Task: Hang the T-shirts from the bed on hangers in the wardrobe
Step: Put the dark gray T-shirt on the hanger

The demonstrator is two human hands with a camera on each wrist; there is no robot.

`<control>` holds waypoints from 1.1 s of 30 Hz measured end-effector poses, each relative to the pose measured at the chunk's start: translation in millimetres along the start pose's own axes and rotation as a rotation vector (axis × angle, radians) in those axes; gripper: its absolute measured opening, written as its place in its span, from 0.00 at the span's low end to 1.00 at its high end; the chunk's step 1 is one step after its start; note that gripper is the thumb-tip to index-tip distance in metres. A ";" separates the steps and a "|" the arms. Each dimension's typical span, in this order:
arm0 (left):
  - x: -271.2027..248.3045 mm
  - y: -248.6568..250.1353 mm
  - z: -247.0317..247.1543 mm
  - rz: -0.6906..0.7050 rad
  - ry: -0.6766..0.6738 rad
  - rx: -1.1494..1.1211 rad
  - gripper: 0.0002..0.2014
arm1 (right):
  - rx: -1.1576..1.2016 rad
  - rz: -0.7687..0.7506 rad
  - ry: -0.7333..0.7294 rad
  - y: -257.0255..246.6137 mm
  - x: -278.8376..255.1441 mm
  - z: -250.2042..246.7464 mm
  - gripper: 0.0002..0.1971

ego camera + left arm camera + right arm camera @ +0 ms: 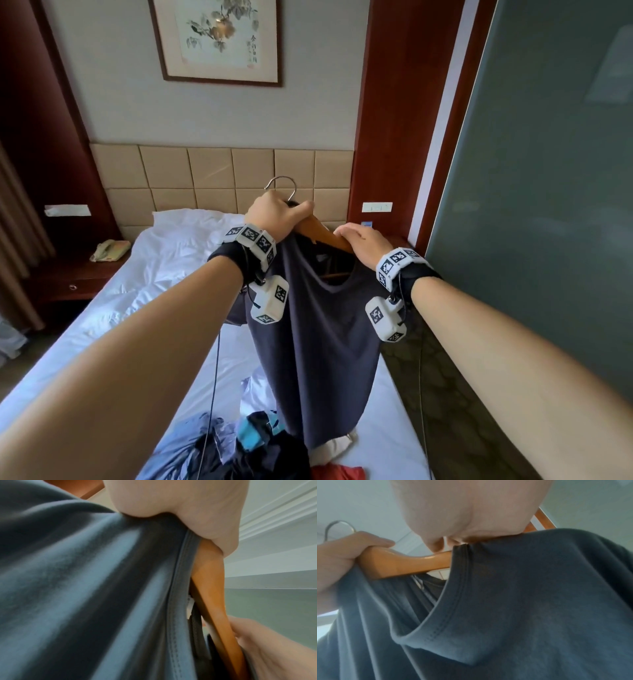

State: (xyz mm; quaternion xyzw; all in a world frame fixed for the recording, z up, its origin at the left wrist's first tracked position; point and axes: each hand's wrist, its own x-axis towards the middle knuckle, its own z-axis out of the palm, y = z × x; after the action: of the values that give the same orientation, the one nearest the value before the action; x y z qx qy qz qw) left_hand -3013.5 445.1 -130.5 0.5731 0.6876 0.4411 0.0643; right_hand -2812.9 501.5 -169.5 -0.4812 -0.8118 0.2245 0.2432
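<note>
The dark blue T-shirt [315, 349] hangs in the air over the bed [164, 260], on a wooden hanger [323, 234]. The left hand [274, 214] curls its fingers tight round the top of the hanger and the shirt's shoulder, just under the metal hook [282, 185]. The right hand [364, 245] pinches the shirt's other shoulder on the hanger's arm. More clothes [253, 448] lie in a pile on the bed below. A framed picture [217, 41] hangs on the wall behind.

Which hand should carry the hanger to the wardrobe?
Probably the left hand: it already grips the wooden hanger just under its metal hook, while the right hand only tugs the dark grey T-shirt along one arm.
</note>
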 end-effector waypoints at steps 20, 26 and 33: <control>12.7 -96.0 -15.8 0.009 -0.187 -0.316 0.31 | -0.327 -0.153 0.224 -73.0 2.7 97.1 0.11; 7.2 -125.1 -28.5 -0.028 -0.216 -0.344 0.39 | -0.290 -0.065 0.323 -85.2 6.8 116.8 0.07; -6.8 -151.6 -43.9 -0.136 -0.158 -0.241 0.31 | -0.154 0.083 0.418 -95.8 7.6 133.2 0.15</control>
State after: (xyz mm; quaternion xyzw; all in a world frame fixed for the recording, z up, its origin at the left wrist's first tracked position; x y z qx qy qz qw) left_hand -3148.2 422.9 -210.0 0.5463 0.6596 0.4687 0.2163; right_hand -2961.8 449.1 -214.9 -0.5671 -0.7381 0.0671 0.3592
